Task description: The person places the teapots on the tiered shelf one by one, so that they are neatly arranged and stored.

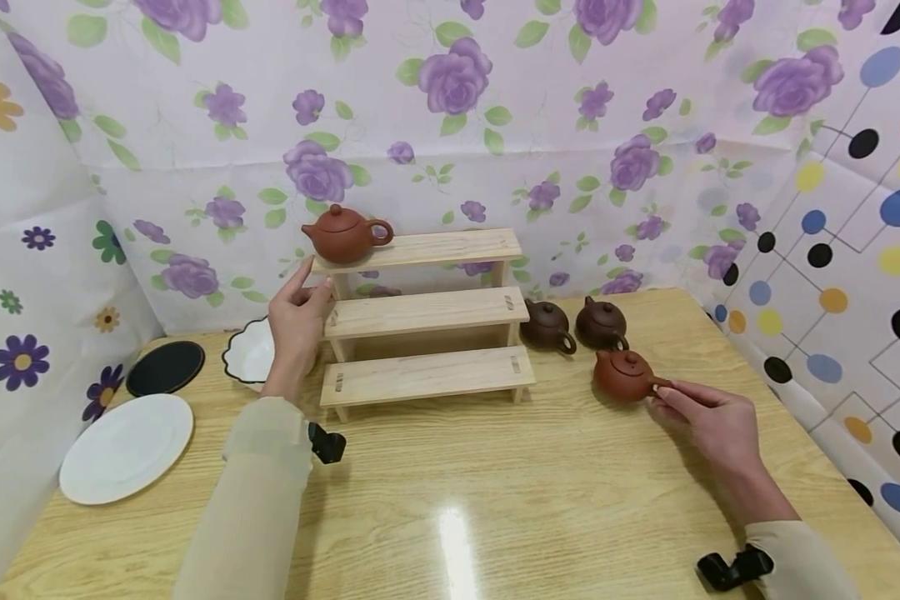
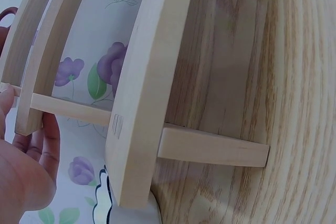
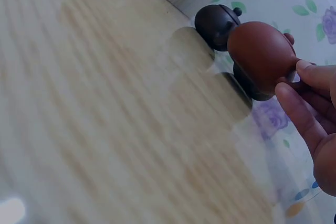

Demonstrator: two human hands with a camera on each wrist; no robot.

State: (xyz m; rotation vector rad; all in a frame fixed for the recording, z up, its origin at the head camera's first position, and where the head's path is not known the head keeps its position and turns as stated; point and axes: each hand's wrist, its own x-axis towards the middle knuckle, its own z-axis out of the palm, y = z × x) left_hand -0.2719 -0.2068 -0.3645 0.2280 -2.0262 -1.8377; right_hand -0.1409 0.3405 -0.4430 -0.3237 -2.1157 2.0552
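At the left end of the three-step wooden rack (image 1: 427,310), my left hand (image 1: 297,321) holds the frame; its thumb and fingers lie about the upper steps in the left wrist view. On the top step stands a reddish-brown teapot (image 1: 342,236), spout to the left. My right hand (image 1: 712,421) pinches the handle of a second reddish-brown teapot (image 1: 624,377) right of the rack. That pot looks raised off the table in the right wrist view. Just behind it are two dark brown teapots, one beside the rack (image 1: 546,325) and one farther right (image 1: 602,323).
Left of the rack, a white scalloped bowl (image 1: 249,354) is partly hidden by my left arm. A black round plate (image 1: 166,367) and a white plate (image 1: 127,448) lie farther left. Patterned cloth walls bound the wooden table (image 1: 450,475) at the back and sides.
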